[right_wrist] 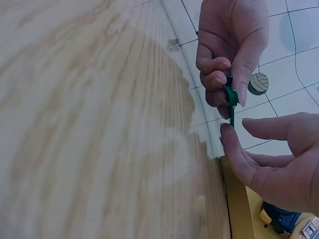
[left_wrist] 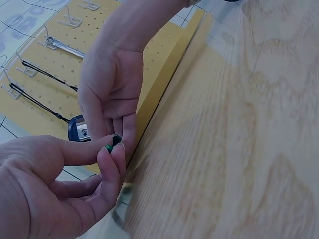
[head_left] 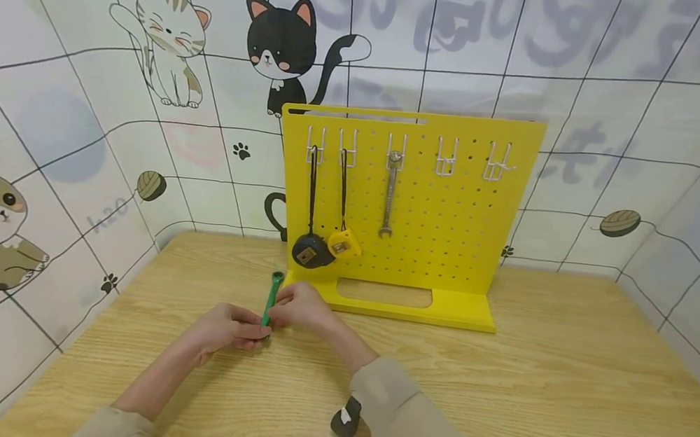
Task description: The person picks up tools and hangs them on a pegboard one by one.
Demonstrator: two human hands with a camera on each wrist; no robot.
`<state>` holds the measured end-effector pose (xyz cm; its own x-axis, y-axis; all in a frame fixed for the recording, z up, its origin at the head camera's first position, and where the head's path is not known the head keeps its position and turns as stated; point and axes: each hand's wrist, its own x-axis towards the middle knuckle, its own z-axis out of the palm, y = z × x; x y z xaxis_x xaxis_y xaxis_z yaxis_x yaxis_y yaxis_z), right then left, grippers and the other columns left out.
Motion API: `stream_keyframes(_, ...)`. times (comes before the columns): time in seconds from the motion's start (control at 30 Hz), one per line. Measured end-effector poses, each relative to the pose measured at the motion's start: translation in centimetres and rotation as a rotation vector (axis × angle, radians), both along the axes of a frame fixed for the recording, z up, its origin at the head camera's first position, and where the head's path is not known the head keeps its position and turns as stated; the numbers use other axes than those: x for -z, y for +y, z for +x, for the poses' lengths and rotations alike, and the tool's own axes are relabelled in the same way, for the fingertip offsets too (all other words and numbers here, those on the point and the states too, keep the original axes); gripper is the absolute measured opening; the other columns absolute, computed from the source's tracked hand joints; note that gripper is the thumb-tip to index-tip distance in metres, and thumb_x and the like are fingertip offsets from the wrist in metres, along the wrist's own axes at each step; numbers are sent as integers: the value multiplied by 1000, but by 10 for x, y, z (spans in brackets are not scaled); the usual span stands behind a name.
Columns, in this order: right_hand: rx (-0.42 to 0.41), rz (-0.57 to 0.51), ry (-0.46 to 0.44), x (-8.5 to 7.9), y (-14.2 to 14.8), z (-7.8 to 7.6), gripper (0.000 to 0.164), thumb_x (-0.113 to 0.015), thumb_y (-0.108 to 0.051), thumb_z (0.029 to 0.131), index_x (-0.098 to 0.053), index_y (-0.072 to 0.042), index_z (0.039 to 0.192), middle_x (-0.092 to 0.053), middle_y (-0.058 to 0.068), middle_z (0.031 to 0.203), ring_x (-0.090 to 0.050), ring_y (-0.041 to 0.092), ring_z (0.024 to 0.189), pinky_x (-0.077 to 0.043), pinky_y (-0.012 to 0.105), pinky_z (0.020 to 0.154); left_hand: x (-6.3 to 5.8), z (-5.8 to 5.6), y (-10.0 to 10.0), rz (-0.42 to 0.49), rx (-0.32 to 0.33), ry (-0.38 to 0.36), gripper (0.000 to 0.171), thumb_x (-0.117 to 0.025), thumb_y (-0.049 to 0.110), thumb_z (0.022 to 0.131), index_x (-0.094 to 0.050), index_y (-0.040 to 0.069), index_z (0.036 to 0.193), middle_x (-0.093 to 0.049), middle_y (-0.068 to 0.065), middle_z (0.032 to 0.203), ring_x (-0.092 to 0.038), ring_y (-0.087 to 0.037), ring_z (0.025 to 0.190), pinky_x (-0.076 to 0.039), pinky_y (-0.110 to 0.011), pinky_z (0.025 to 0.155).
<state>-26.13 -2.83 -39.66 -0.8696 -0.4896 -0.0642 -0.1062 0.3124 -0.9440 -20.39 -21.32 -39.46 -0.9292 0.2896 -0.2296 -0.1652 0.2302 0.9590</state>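
A green ratchet wrench (head_left: pixel 270 300) stands out from the hands left of the pegboard, its ring end uppermost in the head view. My left hand (head_left: pixel 233 327) pinches its lower end between thumb and fingers, and only a small green tip shows in the left wrist view. Beside it, my right hand (head_left: pixel 303 305) has a fingertip against the wrench (right_wrist: pixel 233 99). In the right wrist view the right thumb (right_wrist: pixel 264 128) is held apart from the handle, with a gap between thumb and finger.
A yellow pegboard (head_left: pixel 438 220) stands at the back with several white wire hooks. From them hang a black tape measure (head_left: pixel 312 251), a yellow tape measure (head_left: pixel 345 244) and a silver wrench (head_left: pixel 390 198). Two hooks at right are bare. The wooden table (head_left: pixel 529 397) extends right.
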Motion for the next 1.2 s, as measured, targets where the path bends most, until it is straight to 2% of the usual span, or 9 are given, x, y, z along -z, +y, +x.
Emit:
stream_keyframes(0.13,65,-24,-24,-1,-1,1,12,-74,-1,88,-73,7,96,-74,12,80,-74,26,77,-58,27,73,-2,1,3,6,7,-2,35,-69,5,95,-57,-19,117,-72,-10,90,-70,-13,79,-57,-22,71)
stream_keyframes(0.33,136,-85,-50,-2,0,0,25,-76,0,87,-68,12,109,-74,16,81,-74,31,79,-60,33,75,-4,1,7,-7,6,4,37,-71,8,94,-57,-17,119,-70,-10,92,-70,-15,81,-58,-24,73)
stream_keyframes(0.57,102,-227,-17,-6,12,-4,41,-75,1,88,-60,13,124,-71,17,98,-73,31,85,-60,39,80,-7,0,18,8,-54,60,32,-75,8,91,-64,-13,112,-72,-7,92,-70,-18,82,-59,-32,80)
stream_keyframes(0.73,96,-257,36,-11,21,-6,34,-76,-1,88,-62,9,118,-70,14,99,-72,27,84,-60,38,81,-7,-1,24,23,-80,68,28,-77,9,89,-68,-9,108,-73,-8,93,-71,-19,82,-59,-34,82)
stream_keyframes(0.93,92,-327,39,-21,30,-5,28,-75,-1,89,-63,8,114,-70,13,96,-72,29,78,-60,43,82,-10,-2,33,-3,-130,94,28,-79,12,87,-71,-6,106,-75,-8,91,-71,-18,79,-59,-34,80)
stream_keyframes(1.07,97,-366,40,-27,35,-4,25,-73,-3,92,-62,6,113,-71,13,93,-72,24,73,-60,40,83,-13,-5,41,13,-172,103,30,-80,12,86,-72,-7,108,-75,-6,93,-70,-17,82,-58,-34,81)
stream_keyframes(1.2,121,-361,64,-34,40,-2,23,-73,-6,92,-63,3,111,-72,11,94,-71,21,73,-58,38,86,-15,-10,48,15,-196,103,29,-81,13,85,-74,-5,107,-74,-6,94,-69,-18,85,-57,-32,82)
